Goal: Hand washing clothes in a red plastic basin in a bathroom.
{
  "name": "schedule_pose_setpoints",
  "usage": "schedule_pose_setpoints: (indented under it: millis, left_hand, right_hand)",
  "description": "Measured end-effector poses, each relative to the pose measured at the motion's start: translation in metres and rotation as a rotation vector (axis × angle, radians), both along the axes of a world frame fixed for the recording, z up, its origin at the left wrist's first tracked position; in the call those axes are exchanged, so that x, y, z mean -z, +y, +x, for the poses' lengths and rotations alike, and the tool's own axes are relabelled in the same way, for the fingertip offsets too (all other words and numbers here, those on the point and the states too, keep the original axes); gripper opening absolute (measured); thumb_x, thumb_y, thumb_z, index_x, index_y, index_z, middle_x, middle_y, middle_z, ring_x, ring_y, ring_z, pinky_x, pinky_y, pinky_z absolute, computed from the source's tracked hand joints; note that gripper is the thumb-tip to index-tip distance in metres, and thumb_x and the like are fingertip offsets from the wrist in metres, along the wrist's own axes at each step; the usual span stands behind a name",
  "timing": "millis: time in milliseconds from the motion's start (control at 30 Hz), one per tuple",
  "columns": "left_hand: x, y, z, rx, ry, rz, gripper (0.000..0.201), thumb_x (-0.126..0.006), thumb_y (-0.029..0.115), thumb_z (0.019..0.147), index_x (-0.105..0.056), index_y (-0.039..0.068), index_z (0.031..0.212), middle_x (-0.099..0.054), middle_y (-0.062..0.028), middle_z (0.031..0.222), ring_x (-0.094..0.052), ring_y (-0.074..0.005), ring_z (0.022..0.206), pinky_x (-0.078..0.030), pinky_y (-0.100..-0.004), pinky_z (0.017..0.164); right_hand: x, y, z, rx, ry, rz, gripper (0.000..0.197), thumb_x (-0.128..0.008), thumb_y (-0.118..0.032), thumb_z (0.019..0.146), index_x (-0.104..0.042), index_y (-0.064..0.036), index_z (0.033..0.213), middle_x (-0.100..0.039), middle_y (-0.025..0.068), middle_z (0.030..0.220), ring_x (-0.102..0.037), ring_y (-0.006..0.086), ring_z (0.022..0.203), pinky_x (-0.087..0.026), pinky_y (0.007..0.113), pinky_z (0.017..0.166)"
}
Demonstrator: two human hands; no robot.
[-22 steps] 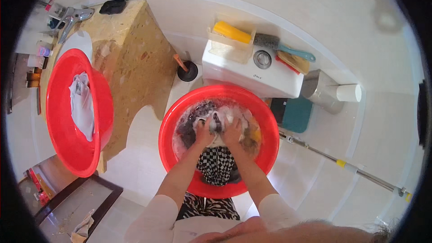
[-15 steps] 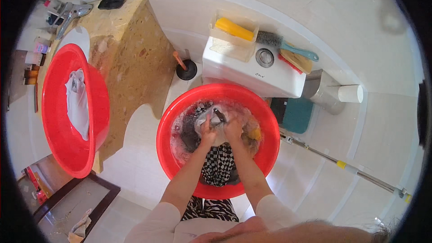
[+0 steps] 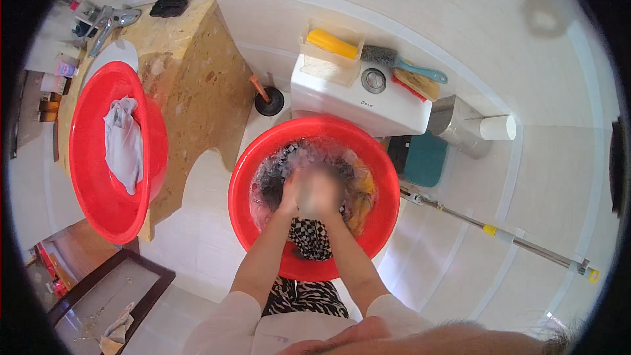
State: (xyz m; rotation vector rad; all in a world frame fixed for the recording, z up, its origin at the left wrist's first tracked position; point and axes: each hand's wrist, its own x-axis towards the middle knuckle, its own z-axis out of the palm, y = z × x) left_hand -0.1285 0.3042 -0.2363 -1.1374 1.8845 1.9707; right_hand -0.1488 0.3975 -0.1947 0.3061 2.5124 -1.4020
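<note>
Both hands are together over a red basin (image 3: 240,207) of sudsy water and soaked laundry. My left hand (image 3: 289,196) is closed at the whitish cloth (image 3: 303,156), its fingers partly showing. A blurred patch covers most of my right hand (image 3: 328,202) beside it, so its fingers are hidden. Below the hands a black-and-white checkered cloth (image 3: 310,240) lies bunched toward the near rim. Dark fabric soaks on the left side, and a yellowish cloth (image 3: 363,181) on the right.
Another red basin (image 3: 84,138) with a pale garment (image 3: 123,148) stands tilted at a stone counter (image 3: 187,59) on the left. Beyond the washing basin are a plunger (image 3: 268,100) and a white toilet tank (image 3: 342,98) with brushes on top. A metal pole (image 3: 460,215) lies to the right.
My hands have come closer together, and the whitish cloth shows less between them. The yellowish cloth on the right shows more. The whole view has shifted slightly.
</note>
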Motion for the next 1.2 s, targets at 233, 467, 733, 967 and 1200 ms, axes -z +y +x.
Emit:
schedule_pose_setpoints:
  millis: [233, 467, 733, 967, 1200]
  left_hand:
    - [-0.04, -0.07, 0.037, 0.45, 0.299, -0.893, 0.046, -0.068, 0.021, 0.079, -0.049, 0.008, 0.12, -0.06, -0.0222, 0.098, -0.06, -0.0411, 0.092, -0.048, -0.0451, 0.083]
    - [0.002, -0.047, 0.031, 0.482, 0.027, -0.607, 0.03, -0.066, 0.025, 0.08, -0.059, 0.001, 0.098, -0.062, -0.017, 0.096, -0.063, -0.0363, 0.085, -0.05, -0.0459, 0.076]
    - [0.05, -0.001, 0.009, 0.612, -0.033, -0.678, 0.039, -0.06, 0.033, 0.084, -0.061, 0.003, 0.107, -0.066, -0.0199, 0.092, -0.065, -0.0359, 0.086, -0.051, -0.0437, 0.076]
    - [0.001, -0.032, 0.014, -0.349, 0.086, 0.866, 0.024, -0.054, 0.013, 0.09, -0.057, 0.005, 0.113, -0.064, -0.0064, 0.1, -0.062, -0.0226, 0.091, -0.05, -0.0383, 0.08]
    - [-0.16, -0.072, -0.008, -0.304, 0.145, 0.933, 0.031, -0.058, 0.005, 0.087, -0.055, 0.003, 0.117, -0.06, -0.011, 0.115, -0.059, -0.0231, 0.106, -0.048, -0.0401, 0.092]
  right_hand:
    - [0.043, 0.123, -0.004, 0.18, 0.259, 0.291, 0.035, -0.067, -0.01, 0.076, -0.055, -0.0028, 0.108, -0.051, 0.0268, 0.115, -0.048, 0.041, 0.11, -0.039, 0.048, 0.095]
    - [0.069, 0.104, -0.007, 0.024, 0.242, 0.457, 0.045, -0.072, -0.016, 0.071, -0.054, -0.0048, 0.111, -0.05, 0.0245, 0.116, -0.047, 0.0416, 0.109, -0.04, 0.048, 0.092]
    - [0.067, 0.126, 0.004, 0.462, 0.146, -0.243, 0.026, -0.065, -0.011, 0.079, -0.057, -0.0055, 0.103, -0.059, 0.0078, 0.088, -0.06, 0.0222, 0.082, -0.048, 0.034, 0.077]
    - [-0.046, 0.09, -0.001, 0.599, -0.284, -0.778, 0.015, -0.051, -0.011, 0.089, -0.056, -0.0038, 0.101, -0.059, 0.0045, 0.096, -0.057, 0.0158, 0.087, -0.048, 0.029, 0.076]
    - [-0.12, 0.082, -0.021, 0.387, -0.142, -0.793, 0.015, -0.055, -0.004, 0.085, -0.054, -0.0054, 0.1, -0.055, 0.0034, 0.095, -0.054, 0.0132, 0.091, -0.045, 0.028, 0.081]
